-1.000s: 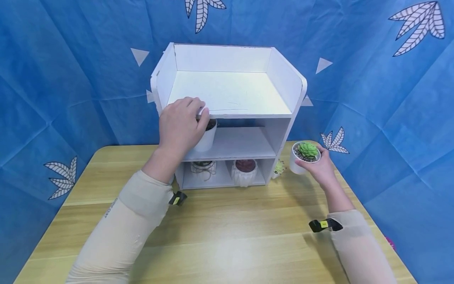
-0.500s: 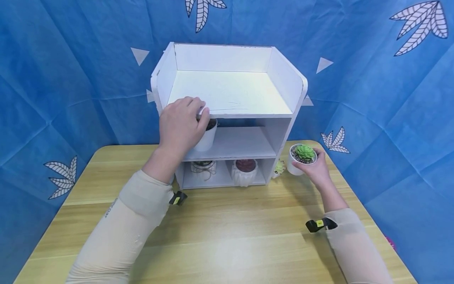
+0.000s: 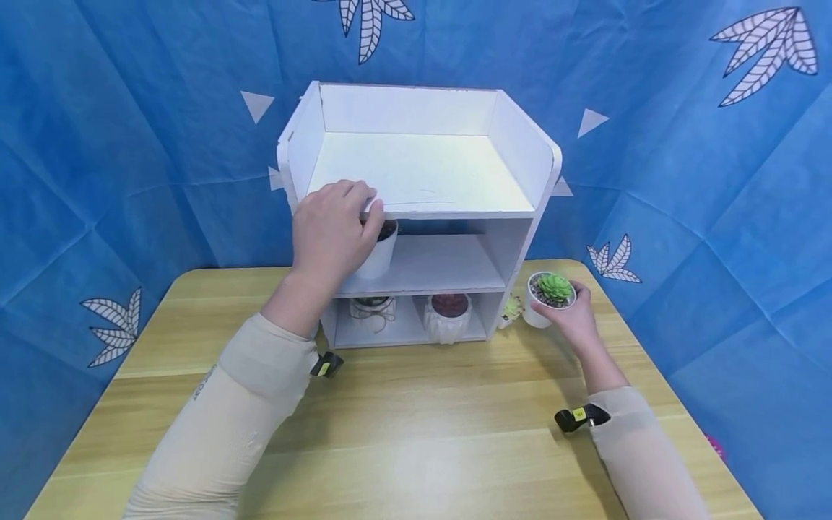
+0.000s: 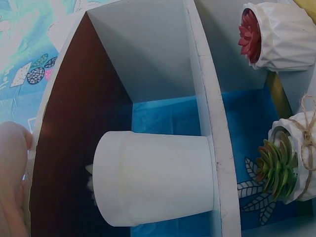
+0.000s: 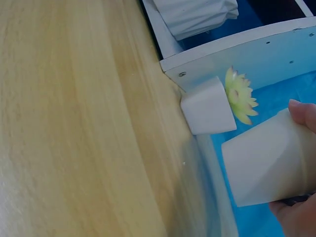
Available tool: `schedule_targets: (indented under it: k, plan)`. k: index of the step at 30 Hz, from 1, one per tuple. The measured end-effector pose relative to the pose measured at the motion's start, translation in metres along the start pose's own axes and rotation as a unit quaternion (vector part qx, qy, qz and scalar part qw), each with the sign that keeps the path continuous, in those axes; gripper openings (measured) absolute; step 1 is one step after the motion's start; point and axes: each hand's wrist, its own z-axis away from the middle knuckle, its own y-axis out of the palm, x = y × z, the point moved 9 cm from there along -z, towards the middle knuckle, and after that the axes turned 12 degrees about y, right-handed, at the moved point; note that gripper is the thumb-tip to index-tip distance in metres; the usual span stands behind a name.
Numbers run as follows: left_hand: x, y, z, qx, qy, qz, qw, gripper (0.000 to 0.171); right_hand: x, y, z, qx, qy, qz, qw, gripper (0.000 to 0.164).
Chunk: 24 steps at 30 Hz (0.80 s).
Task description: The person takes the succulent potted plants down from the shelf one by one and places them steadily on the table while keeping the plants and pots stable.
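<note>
My left hand [image 3: 330,235] grips the front edge of the top board of a white shelf unit [image 3: 416,214], near its left end. Beneath that hand, a white pot [image 4: 158,180] stands on the middle board, its top partly hidden. Out to the right, my right hand [image 3: 577,318] holds a white potted succulent [image 3: 554,289] by the pot's rim, with green leaves and pebbles showing. From the right wrist, the held pot [image 5: 269,163] appears raised off the table. A small potted plant [image 5: 210,106] with yellow-green leaves stands between it and the unit's right side.
On the bottom level sit a twine-tied pot [image 3: 373,310] with a green succulent and a ribbed white pot [image 3: 448,318] with a red one. The wooden table [image 3: 416,433] ends close to the right hand. A blue patterned cloth [image 3: 162,108] hangs behind.
My right hand has moved left and slightly down with the potted succulent, closer to the small yellow-green plant. The left hand has stayed on the shelf unit's edge.
</note>
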Motion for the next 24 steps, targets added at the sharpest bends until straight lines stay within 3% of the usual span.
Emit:
schedule_targets:
  k: [24]
  plan:
    - [-0.001,-0.002,0.001,-0.002,0.001,-0.001,1.0000,0.045,-0.014,0.007,-0.006,-0.006,0.018,-0.006,1.000,0.110]
